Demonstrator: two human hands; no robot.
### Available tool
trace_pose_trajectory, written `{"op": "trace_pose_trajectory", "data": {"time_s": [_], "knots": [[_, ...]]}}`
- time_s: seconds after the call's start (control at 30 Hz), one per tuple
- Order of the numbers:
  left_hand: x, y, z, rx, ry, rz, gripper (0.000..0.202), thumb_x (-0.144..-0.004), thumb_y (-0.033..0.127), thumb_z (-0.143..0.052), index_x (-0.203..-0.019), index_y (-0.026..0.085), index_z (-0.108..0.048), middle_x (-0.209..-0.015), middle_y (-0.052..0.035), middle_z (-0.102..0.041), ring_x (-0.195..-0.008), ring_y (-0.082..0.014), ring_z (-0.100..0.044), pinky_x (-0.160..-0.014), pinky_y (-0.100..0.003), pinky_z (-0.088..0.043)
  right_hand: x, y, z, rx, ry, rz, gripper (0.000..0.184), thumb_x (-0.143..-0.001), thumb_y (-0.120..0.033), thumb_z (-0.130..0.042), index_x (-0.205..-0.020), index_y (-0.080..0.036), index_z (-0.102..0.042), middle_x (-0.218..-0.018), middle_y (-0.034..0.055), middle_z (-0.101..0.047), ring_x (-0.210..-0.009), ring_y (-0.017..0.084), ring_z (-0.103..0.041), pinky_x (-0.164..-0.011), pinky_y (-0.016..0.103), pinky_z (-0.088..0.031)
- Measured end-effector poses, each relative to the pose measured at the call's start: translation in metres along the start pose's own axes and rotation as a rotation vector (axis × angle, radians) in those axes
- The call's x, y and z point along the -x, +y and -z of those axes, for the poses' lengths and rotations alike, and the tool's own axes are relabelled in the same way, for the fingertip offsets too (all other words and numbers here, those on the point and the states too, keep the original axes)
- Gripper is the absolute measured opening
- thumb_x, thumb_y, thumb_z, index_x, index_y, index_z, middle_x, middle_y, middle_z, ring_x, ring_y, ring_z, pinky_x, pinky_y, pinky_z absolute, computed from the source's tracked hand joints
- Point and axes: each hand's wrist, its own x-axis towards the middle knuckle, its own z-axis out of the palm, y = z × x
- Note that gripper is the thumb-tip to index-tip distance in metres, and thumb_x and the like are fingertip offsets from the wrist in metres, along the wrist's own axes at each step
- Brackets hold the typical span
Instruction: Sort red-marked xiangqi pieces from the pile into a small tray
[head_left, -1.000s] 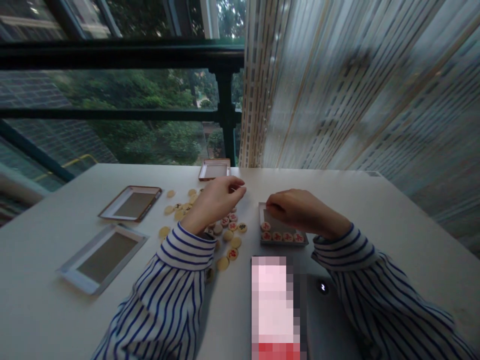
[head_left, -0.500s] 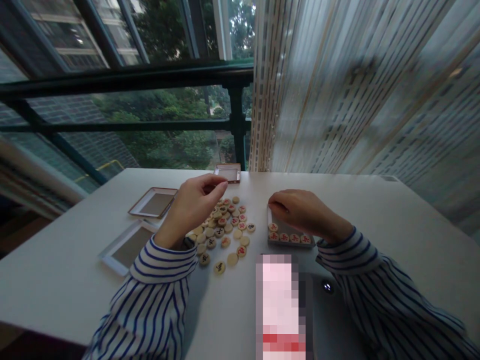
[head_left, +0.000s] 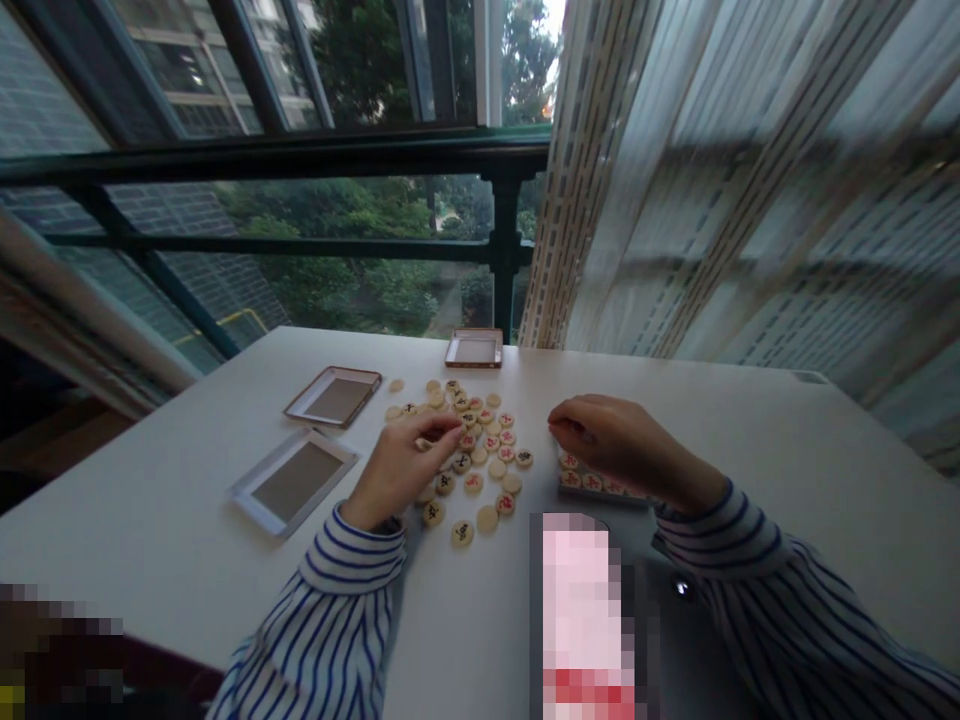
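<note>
Several round wooden game pieces (head_left: 491, 445) with red or black marks lie scattered mid-table. My left hand (head_left: 405, 465) rests on the pile's left side, and its fingertips pinch one pale piece (head_left: 426, 443). To the right, my right hand (head_left: 622, 440) is curled over a small tray (head_left: 600, 493) that holds a row of red-marked pieces. Its fingertips are pressed together at the tray's far left corner, and what they hold is hidden. Both arms wear blue-and-white striped sleeves.
The white table (head_left: 750, 450) also carries three shallow box trays: a brown-rimmed one (head_left: 334, 395), a white-rimmed one (head_left: 294, 482) and a small one (head_left: 474, 348) at the far edge. A window railing and a curtain stand behind the table. A dark device (head_left: 679, 590) lies near me.
My left hand has come down from beside the right-hand tray to the left part of the pile and closed on a piece. The right hand has stayed over its tray. The view has swung left.
</note>
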Motion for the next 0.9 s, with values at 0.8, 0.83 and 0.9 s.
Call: {"op": "trace_pose_trajectory", "data": {"time_s": [0.8, 0.83, 0.9], "knots": [[0.018, -0.027, -0.012, -0.365, -0.353, -0.343, 0.023, -0.081, 0.03, -0.056, -0.1, 0.02, -0.065, -0.111, -0.0074, -0.063, -0.104, -0.0223, -0.054, -0.092, -0.042, -0.042, 0.006, -0.029, -0.038, -0.063, -0.214, 0.24, 0.026, -0.086, -0.022, -0.047, -0.11, -0.017, -0.057, -0.092, 0.0077, -0.063, -0.081, 0.017, -0.057, -0.067, 0.028, -0.041], [0.018, -0.027, -0.012, -0.387, -0.351, -0.343, 0.024, -0.08, 0.03, -0.057, -0.1, 0.02, -0.066, -0.116, -0.0076, -0.061, -0.107, -0.0232, -0.053, -0.094, -0.043, -0.041, 0.007, -0.03, -0.039, -0.064, -0.219, 0.247, 0.026, -0.086, -0.021, -0.047, -0.109, -0.017, -0.056, -0.093, 0.0077, -0.063, -0.081, 0.017, -0.058, -0.067, 0.028, -0.041], [0.019, -0.027, -0.013, -0.432, -0.348, -0.336, 0.026, -0.077, 0.029, -0.06, -0.101, 0.021, -0.066, -0.121, -0.0078, -0.058, -0.111, -0.0252, -0.049, -0.096, -0.045, -0.039, 0.007, -0.031, -0.04, -0.063, -0.227, 0.253, 0.025, -0.085, -0.02, -0.048, -0.108, -0.017, -0.057, -0.093, 0.0074, -0.063, -0.081, 0.016, -0.058, -0.067, 0.028, -0.041]]}}
